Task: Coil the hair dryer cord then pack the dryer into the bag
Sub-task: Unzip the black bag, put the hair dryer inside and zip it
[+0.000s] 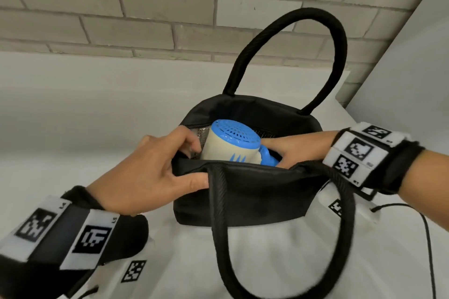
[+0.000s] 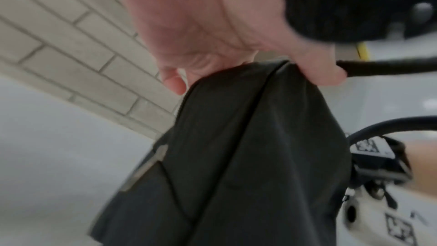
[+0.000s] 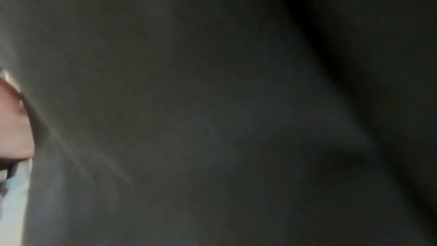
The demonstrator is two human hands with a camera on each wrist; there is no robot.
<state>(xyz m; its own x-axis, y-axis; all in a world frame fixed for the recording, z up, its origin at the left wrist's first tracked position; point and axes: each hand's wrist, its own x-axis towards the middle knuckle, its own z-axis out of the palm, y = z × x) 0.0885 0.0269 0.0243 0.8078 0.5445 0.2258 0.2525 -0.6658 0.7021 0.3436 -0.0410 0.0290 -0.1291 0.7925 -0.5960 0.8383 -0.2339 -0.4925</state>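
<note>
A black bag (image 1: 247,196) stands open on the white table. The cream and blue hair dryer (image 1: 228,145) sits in its mouth, grille end up, upper half above the rim. My left hand (image 1: 192,165) pinches the bag's near left rim, thumb outside, fingers inside beside the dryer. My right hand (image 1: 294,148) reaches in from the right and holds the dryer's blue handle (image 1: 268,156); its fingertips are hidden below the rim. The cord is not visible. The left wrist view shows my left hand (image 2: 236,59) on the bag (image 2: 248,156). Dark bag fabric (image 3: 212,119) fills the right wrist view.
The bag's far handle (image 1: 323,31) stands upright and its near handle (image 1: 218,238) hangs down over the front. A brick wall (image 1: 145,7) runs behind the white table (image 1: 73,116). A white panel (image 1: 413,68) stands at the right. A thin black cable (image 1: 428,245) trails at the lower right.
</note>
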